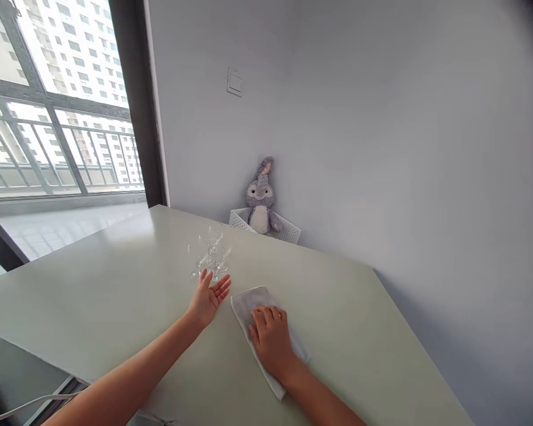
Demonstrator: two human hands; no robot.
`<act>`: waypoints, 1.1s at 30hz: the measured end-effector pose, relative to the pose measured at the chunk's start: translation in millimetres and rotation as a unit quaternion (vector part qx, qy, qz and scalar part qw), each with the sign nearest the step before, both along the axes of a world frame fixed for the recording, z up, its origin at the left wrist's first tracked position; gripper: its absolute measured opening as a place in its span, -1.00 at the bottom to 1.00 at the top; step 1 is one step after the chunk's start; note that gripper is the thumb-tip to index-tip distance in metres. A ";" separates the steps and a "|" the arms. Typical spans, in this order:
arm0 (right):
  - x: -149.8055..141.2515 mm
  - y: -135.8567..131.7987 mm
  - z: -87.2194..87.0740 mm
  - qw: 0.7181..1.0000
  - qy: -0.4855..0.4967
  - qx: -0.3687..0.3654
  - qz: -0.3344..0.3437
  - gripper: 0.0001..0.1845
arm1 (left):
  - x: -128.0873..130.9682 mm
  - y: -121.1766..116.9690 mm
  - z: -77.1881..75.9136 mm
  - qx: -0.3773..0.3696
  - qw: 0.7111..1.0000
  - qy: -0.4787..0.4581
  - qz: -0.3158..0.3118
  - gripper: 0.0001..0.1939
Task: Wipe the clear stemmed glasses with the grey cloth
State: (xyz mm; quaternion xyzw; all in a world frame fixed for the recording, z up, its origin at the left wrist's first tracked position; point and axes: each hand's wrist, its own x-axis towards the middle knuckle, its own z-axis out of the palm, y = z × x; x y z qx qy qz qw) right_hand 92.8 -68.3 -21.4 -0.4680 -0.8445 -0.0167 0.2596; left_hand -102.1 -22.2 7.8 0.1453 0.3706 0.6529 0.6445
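Note:
My right hand lies palm down on a grey folded cloth spread on the pale green table, its fingers curled slightly over the fabric. My left hand is stretched out just left of the cloth, fingers apart and holding nothing. Its fingertips reach toward a cluster of clear stemmed glasses standing a little beyond them, without touching.
A grey plush rabbit sits in a white perforated basket against the wall at the table's far edge. A large window with a railing fills the left. A white cable runs below the table's near left edge.

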 end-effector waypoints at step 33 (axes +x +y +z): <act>41.5 34.2 24.4 0.630 0.701 -0.327 -0.066 -0.65 | 50.0 20.0 16.7 0.017 0.989 -0.137 -0.051 -0.77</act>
